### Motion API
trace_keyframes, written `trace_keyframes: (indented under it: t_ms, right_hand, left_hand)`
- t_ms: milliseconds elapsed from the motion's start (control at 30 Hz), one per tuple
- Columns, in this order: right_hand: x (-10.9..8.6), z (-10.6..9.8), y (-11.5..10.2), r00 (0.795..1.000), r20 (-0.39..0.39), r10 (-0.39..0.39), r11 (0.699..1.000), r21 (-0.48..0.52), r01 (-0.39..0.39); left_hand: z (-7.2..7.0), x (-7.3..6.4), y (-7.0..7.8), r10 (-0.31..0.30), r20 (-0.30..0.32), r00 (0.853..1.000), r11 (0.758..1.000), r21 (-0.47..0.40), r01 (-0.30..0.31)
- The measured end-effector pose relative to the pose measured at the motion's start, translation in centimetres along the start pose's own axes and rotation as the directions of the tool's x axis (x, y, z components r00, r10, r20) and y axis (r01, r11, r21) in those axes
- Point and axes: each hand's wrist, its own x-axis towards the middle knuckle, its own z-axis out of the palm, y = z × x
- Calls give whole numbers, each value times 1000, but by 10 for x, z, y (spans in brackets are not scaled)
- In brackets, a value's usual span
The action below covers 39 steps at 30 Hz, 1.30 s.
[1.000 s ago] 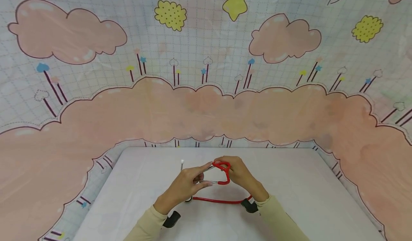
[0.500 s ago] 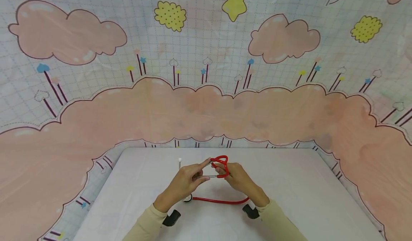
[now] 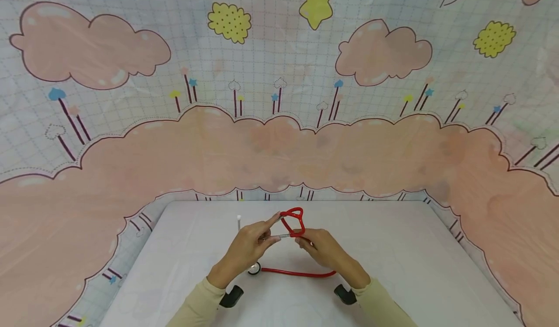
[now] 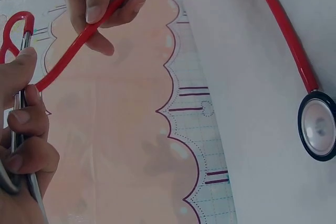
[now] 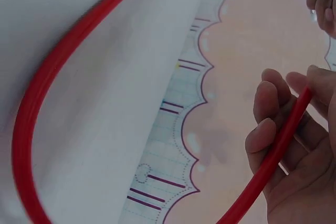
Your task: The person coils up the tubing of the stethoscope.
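A stethoscope with red tubing (image 3: pixel 301 222) is held up in front of me in the head view. My left hand (image 3: pixel 244 244) grips its metal ear tubes, and one white eartip (image 3: pixel 238 217) sticks up beyond the knuckles. Fingers curl round that metal (image 4: pixel 23 98) in the left wrist view. Below the red fork, my right hand (image 3: pixel 325 249) pinches the tube between thumb and fingers; the tube crosses its palm in the right wrist view (image 5: pixel 278 150). The round chestpiece (image 3: pixel 254 268) lies on the table left of centre, with tubing running right from it and passing behind the right wrist.
The white table (image 3: pixel 393 288) reaches to a patterned cloth backdrop (image 3: pixel 279 152) that rises behind it and along both sides. Black wrist mounts (image 3: pixel 231 296) sit under both forearms. A slack loop of tube (image 5: pixel 31 108) rests on the table beside the right hand.
My right hand has moved down from the red fork along the tube, away from the upper loop. The left hand and the fork have shifted slightly left and up. The chestpiece stays put.
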Motion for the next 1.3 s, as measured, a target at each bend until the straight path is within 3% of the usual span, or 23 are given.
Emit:
trace_keyframes:
  t_ms: [333,467,767,933,1167,1300]
  right_hand:
    - [-8,-1,3,995,48,85,996,31,-87]
    - [-10,0,4,996,29,85,996,28,-86]
    - [-19,-4,-6,997,-8,80,997,6,-79]
    - [-20,-6,-12,998,-19,57,998,17,-57]
    - [-27,-8,-18,995,-15,98,995,23,-98]
    - [-31,-10,-22,997,-21,72,997,21,-71]
  left_hand:
    - [-6,0,-4,-36,-63,997,999,31,38]
    - [-6,1,-6,-55,-80,995,998,30,57]
    - [-7,3,-11,-26,-159,987,998,44,33]
    - [-8,3,-12,-53,-165,985,997,52,62]
    - [-7,1,-13,-85,-162,983,994,54,95]
    - [-6,1,-15,-95,-168,981,992,64,107]
